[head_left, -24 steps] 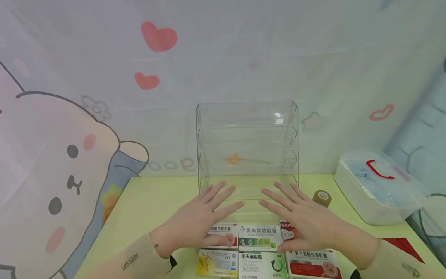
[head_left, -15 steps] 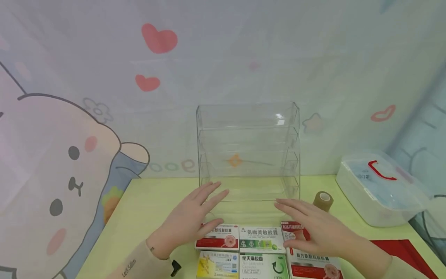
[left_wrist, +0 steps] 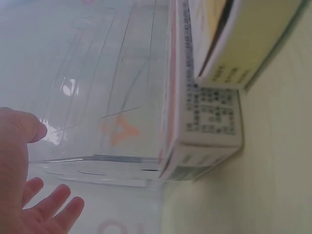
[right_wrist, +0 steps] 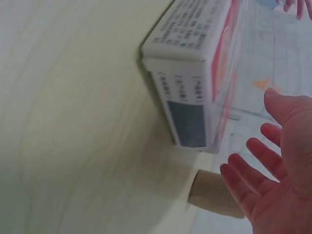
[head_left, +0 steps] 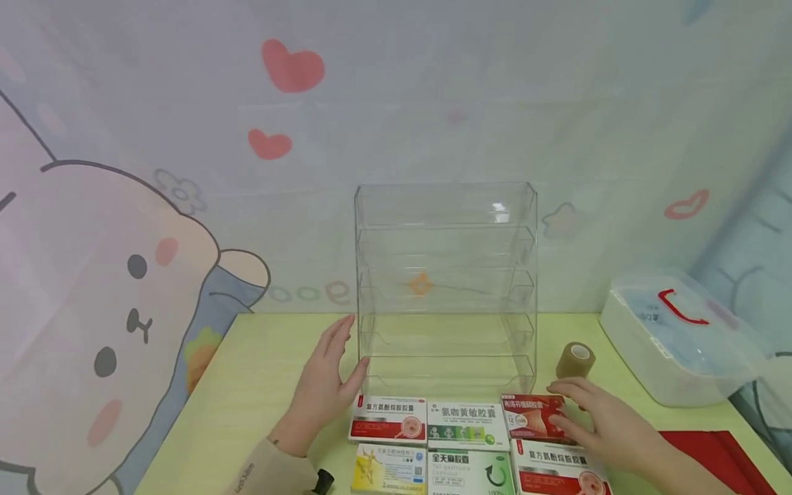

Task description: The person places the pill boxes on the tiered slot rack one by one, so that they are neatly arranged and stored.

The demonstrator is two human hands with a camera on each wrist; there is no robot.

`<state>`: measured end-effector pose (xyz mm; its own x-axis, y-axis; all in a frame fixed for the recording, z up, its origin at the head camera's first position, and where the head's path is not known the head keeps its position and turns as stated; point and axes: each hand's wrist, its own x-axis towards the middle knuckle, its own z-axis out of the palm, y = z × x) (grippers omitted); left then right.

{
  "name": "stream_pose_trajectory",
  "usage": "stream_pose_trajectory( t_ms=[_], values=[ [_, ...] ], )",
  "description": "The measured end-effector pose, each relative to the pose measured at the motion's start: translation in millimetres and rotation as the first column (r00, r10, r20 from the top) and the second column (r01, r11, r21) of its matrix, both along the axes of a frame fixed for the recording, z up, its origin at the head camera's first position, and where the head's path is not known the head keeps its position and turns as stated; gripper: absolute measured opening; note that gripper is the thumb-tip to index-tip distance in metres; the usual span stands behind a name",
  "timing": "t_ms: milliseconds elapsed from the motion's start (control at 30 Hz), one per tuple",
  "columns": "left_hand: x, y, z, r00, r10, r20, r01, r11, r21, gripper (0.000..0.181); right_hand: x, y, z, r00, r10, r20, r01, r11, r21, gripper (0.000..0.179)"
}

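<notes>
A clear tiered plastic rack [head_left: 445, 275] stands upright at the back of the table. My left hand [head_left: 328, 378] is beside its lower left edge, thumb spread from the fingers and nothing held. In the left wrist view, the left hand's fingers [left_wrist: 58, 195] and thumb lie on either side of the rack's side edge. My right hand [head_left: 597, 419] hovers at the right end of a red medicine box [head_left: 533, 416], fingers loosely bent and holding nothing. Several more medicine boxes lie in two rows, among them a green-and-white one [head_left: 467, 425] and a yellow one [head_left: 390, 469].
A brown bandage roll [head_left: 575, 360] stands right of the rack. Farther right is a translucent lidded case [head_left: 680, 344] with a red handle. A flat red item [head_left: 718, 454] lies at the right front. A printed cloth [head_left: 433, 103] hangs behind the table.
Both hands have moved apart from in front of the rack, the left one to its left edge, the right one rightward and down to the red box. The boxes stay in place.
</notes>
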<state>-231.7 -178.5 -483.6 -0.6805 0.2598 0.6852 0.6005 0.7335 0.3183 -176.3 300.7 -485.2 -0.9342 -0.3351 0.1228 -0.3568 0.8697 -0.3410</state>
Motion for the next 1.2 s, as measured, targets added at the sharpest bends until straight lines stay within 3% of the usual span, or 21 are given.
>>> stream_pose_trajectory(
  t_ms=[100, 200, 333, 467, 567, 667, 967, 1200],
  values=[
    [-1.6, 0.9, -6.8, 0.990, -0.013, 0.138, 0.004, 0.998, 0.069, 0.084, -3.9, 6.9, -5.5, 0.995, -0.019, 0.098, 0.023, 0.999, -0.036, 0.061],
    [-4.2, 1.7, -10.7, 0.967, -0.042, 0.250, 0.007, 0.990, 0.141, 0.085, -8.0, 10.8, -9.0, 0.983, -0.025, 0.182, 0.040, 0.996, -0.083, 0.065],
    [-7.1, 2.8, -15.1, 0.922, -0.088, 0.377, -0.006, 0.971, 0.241, 0.086, -11.9, 13.9, -13.6, 0.962, -0.021, 0.272, 0.062, 0.988, -0.143, 0.072],
    [-7.5, 2.7, -21.8, 0.870, -0.124, 0.477, -0.031, 0.952, 0.304, 0.084, -14.9, 14.0, -15.8, 0.954, -0.018, 0.300, 0.066, 0.986, -0.152, 0.073],
    [-7.4, 2.1, -26.0, 0.848, -0.127, 0.515, -0.053, 0.946, 0.320, 0.083, -17.2, 12.7, -15.9, 0.947, -0.027, 0.321, 0.078, 0.986, -0.147, 0.074],
    [-7.8, 1.6, -28.7, 0.842, -0.120, 0.526, -0.067, 0.944, 0.323, 0.081, -18.2, 11.8, -16.4, 0.944, -0.035, 0.327, 0.086, 0.986, -0.140, 0.073],
    [-8.3, 1.0, -34.7, 0.821, -0.141, 0.553, -0.078, 0.932, 0.354, 0.076, -15.0, 10.1, -13.0, 0.971, -0.070, 0.230, 0.112, 0.978, -0.175, 0.067],
    [-9.5, -0.5, -37.7, 0.820, -0.135, 0.556, -0.083, 0.934, 0.349, 0.077, -7.2, 10.6, -7.8, 0.984, -0.104, 0.147, 0.135, 0.966, -0.219, 0.039]
  ],
)
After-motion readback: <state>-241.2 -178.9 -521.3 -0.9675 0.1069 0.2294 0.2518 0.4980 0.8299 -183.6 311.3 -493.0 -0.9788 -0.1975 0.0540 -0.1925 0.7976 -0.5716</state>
